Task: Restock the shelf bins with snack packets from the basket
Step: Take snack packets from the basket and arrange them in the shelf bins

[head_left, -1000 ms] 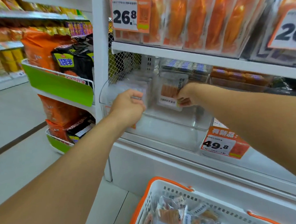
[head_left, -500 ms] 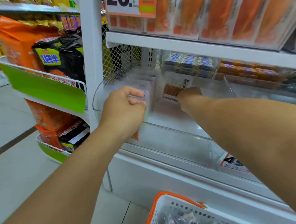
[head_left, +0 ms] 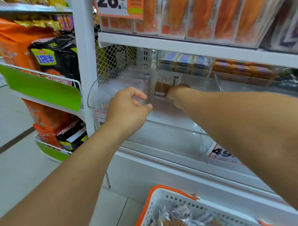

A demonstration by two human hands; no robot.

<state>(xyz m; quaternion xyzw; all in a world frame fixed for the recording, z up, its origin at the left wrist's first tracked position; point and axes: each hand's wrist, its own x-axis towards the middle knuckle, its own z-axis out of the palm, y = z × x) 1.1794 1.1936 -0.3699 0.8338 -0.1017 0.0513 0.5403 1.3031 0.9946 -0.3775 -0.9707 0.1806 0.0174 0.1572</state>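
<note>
A clear plastic shelf bin (head_left: pixel 166 141) sits on the middle shelf. Inside it stands a clear snack packet (head_left: pixel 165 84) with orange-brown pieces and a white label. My right hand (head_left: pixel 177 90) reaches deep into the bin and holds that packet by its lower right side. My left hand (head_left: pixel 128 109) is at the bin's left part, fingers curled round several clear packets (head_left: pixel 123 84) stacked upright there. Below, a white basket with an orange rim (head_left: pixel 150 199) holds more snack packets (head_left: pixel 172 224).
An upper shelf carries long orange packets (head_left: pixel 201 10) and a 26.8 price tag (head_left: pixel 114 2). Neighbouring bins hold blue (head_left: pixel 183 61) and orange boxes (head_left: pixel 242 69). A 49 price tag (head_left: pixel 221 153) hangs at the bin front. Left of the white upright (head_left: pixel 86 64) is a green-fronted rack with bags (head_left: pixel 42 86).
My right hand has pushed further back into the bin with the packet. The left hand has stayed on the upright packets. The view has shifted closer and slightly down.
</note>
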